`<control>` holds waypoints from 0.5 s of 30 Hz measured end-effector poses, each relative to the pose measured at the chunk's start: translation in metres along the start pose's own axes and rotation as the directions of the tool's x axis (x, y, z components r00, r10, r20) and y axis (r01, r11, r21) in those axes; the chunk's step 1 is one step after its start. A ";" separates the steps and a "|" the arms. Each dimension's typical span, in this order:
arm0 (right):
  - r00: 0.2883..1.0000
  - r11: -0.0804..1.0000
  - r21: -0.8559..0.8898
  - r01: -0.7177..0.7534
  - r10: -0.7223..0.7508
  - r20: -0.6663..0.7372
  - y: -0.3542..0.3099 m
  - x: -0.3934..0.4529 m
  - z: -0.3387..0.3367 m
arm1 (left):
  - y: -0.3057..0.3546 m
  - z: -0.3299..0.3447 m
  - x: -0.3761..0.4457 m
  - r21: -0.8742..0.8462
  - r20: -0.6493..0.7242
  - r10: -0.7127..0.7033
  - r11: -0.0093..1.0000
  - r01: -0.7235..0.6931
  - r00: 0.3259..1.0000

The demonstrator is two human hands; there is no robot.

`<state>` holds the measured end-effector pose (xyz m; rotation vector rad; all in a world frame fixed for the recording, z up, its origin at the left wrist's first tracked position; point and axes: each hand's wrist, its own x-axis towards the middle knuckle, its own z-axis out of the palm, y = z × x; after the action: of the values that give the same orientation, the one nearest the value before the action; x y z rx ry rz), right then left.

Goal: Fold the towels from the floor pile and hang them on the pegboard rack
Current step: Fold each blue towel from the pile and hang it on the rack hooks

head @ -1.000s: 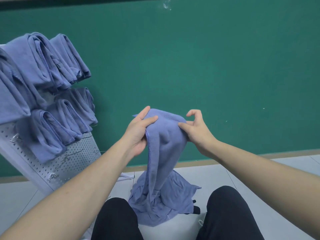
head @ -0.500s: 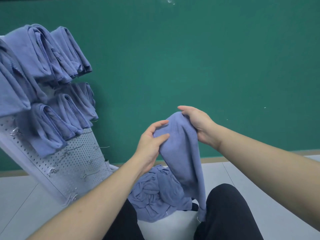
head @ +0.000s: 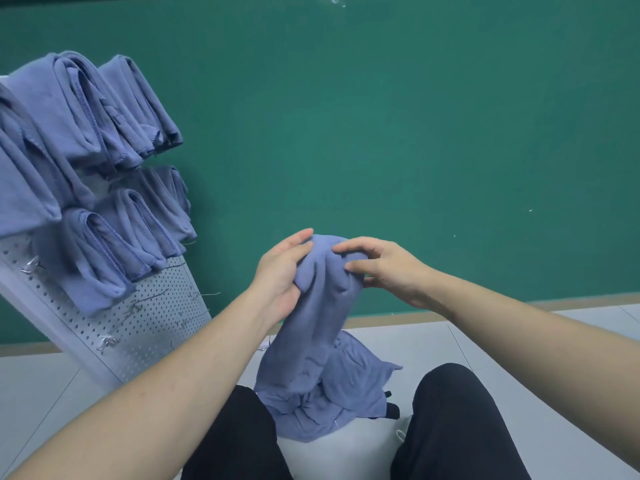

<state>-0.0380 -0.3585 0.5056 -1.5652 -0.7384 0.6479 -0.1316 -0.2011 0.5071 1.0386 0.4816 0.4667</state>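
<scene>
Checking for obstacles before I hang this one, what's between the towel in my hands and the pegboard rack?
In the head view, only your left forearm crosses between the held towel and the pegboard rack; behind it, green wall and floor.

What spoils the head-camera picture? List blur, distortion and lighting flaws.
Head view: wide-angle bending tilts the pegboard rack and curves the wall base; the left hand, right hand and held towel are slightly soft; lighting is flat with faint shadows; a pale smudge sits at the top of the green wall.

Both hands raised, close together: left (head: 280,271), right (head: 388,270), fingers pinching.
</scene>
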 end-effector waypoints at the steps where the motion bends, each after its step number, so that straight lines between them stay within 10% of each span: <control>1: 0.999 1.000 -0.003 0.009 -0.009 -0.039 0.000 0.001 0.003 | 0.003 -0.001 -0.001 -0.016 0.015 0.014 1.000 -0.014 1.000; 15: 0.955 0.920 0.372 -0.126 0.214 -0.206 -0.024 0.012 0.001 | -0.026 -0.011 -0.024 0.150 0.291 0.008 0.987 -0.054 0.957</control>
<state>-0.0335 -0.3468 0.5299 -1.3481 -0.2800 0.6618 -0.1538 -0.2187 0.4832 1.2449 0.2422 0.2997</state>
